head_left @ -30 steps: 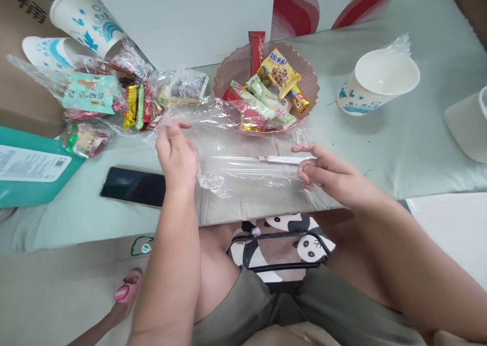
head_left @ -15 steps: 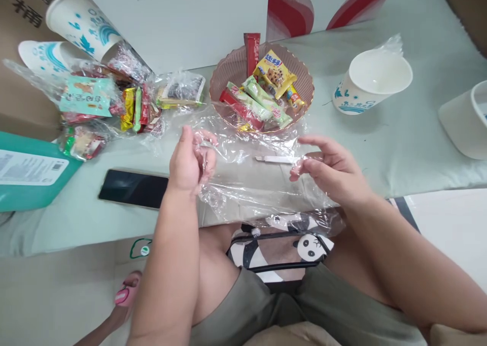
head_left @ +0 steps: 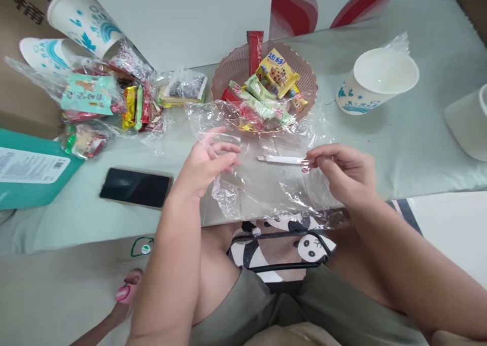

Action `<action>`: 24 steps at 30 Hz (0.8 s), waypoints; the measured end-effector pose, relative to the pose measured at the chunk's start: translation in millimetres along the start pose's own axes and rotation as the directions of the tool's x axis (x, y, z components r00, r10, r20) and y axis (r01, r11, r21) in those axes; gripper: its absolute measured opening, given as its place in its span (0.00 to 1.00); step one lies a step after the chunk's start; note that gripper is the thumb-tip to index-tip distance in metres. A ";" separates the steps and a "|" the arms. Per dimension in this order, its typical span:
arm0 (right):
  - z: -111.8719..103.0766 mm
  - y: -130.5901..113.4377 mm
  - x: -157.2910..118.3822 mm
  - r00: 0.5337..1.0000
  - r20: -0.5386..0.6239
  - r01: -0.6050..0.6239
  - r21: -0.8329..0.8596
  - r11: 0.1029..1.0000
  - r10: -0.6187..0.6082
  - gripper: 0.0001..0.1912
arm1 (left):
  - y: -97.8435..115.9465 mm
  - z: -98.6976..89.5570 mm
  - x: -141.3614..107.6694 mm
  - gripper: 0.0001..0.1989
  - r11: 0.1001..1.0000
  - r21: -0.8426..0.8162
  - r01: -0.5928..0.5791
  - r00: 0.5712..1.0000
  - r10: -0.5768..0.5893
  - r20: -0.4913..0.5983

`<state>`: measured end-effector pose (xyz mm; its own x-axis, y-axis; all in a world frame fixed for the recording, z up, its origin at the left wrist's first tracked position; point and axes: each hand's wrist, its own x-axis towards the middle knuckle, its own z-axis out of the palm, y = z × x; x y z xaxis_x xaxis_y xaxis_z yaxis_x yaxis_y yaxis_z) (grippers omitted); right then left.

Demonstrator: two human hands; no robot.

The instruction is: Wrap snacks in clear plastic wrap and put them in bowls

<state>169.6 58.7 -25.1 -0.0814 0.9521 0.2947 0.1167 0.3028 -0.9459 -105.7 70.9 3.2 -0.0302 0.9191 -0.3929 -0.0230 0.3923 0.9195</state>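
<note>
Clear plastic film [head_left: 262, 188] lies crumpled and spread between my hands, reaching from the bowl to the table's front edge. My left hand [head_left: 211, 163] is at the film's left part, fingers apart, with film around its fingertips. My right hand [head_left: 342, 173] has thumb and forefinger pinched together at the right end of a thin white cutter [head_left: 283, 160], whose tip points left. Some film lies against those fingertips. Behind the film, a pink ribbed glass bowl [head_left: 224, 77] holds several wrapped snacks, among them a yellow cookie packet [head_left: 277, 73].
A black phone [head_left: 136, 187] lies left of my left arm. Wrapped snacks in clear bags [head_left: 89, 95] and paper cups [head_left: 81, 24] are at the back left, near a green container [head_left: 34, 171]. Another paper cup [head_left: 380, 79] stands at right. A panda-print bag [head_left: 281, 249] rests on my lap.
My left hand has moved right, uncovering more of the phone, and its fingers have spread. The fingers of my right hand have closed at the cutter's end. The film has shifted.
</note>
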 end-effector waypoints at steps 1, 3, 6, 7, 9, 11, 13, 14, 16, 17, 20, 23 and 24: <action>0.2 0.3 -0.2 1.000 -0.015 0.003 -0.018 1.000 -0.003 0.11 | -0.3 0.8 0.1 0.37 0.999 0.030 0.015 1.000 -0.015 -0.021; -0.7 2.5 1.7 0.996 -0.086 -0.005 -0.006 1.000 0.005 0.11 | -0.4 0.6 1.1 0.32 0.998 0.052 0.047 0.997 -0.044 -0.065; -3.5 7.5 8.5 0.968 -0.242 -0.049 0.099 0.994 0.072 0.10 | 0.3 -2.7 3.6 0.26 0.995 0.043 0.091 0.992 -0.087 -0.094; -4.2 8.9 11.0 0.953 -0.286 -0.063 0.146 0.987 0.103 0.09 | 0.3 -3.9 4.3 0.23 0.995 0.033 0.091 0.990 -0.087 -0.109; -4.5 10.0 15.3 0.927 -0.340 -0.087 0.218 0.972 0.159 0.09 | -0.2 -5.3 5.0 0.17 0.997 -0.027 0.067 0.988 -0.070 -0.136; -2.9 8.7 17.8 0.918 -0.350 -0.096 0.259 0.961 0.185 0.08 | -1.3 -5.3 4.2 0.13 0.989 -0.136 0.051 0.995 -0.063 -0.083; -0.3 5.6 19.0 0.914 -0.352 -0.100 0.286 0.953 0.201 0.06 | -3.0 -4.6 1.8 0.21 0.977 -0.189 0.102 0.993 -0.088 0.079; 0.9 4.0 19.6 0.907 -0.363 -0.101 0.303 0.948 0.212 0.05 | -3.9 -4.3 0.3 0.27 0.977 -0.165 0.137 0.980 -0.109 0.169; 2.0 1.5 21.2 0.884 -0.392 -0.116 0.345 0.931 0.255 0.04 | -5.3 -4.1 -2.2 0.35 0.984 -0.063 0.165 0.949 -0.141 0.283; 1.6 1.0 22.2 0.871 -0.404 -0.126 0.366 0.922 0.279 0.04 | -5.8 -4.2 -3.0 0.34 0.988 -0.018 0.153 0.945 -0.141 0.296; -1.7 2.3 24.6 0.851 -0.422 -0.138 0.396 0.908 0.313 0.05 | -5.6 -4.9 -2.8 0.19 0.995 0.029 0.095 0.964 -0.099 0.246; -3.9 4.1 25.0 0.856 -0.419 -0.130 0.392 0.911 0.302 0.06 | -4.2 -3.6 -1.1 0.13 0.996 -0.006 0.085 0.978 -0.082 0.193; -3.6 4.1 24.8 0.859 -0.417 -0.126 0.392 0.911 0.298 0.06 | -3.9 -2.6 -0.7 0.13 0.995 -0.034 0.092 0.981 -0.085 0.175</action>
<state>171.7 83.6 -21.2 0.3776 0.9256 0.0275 -0.2713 0.1389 -0.9524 -108.2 68.7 -0.1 0.1473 0.8748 -0.4616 -0.0597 0.4737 0.8786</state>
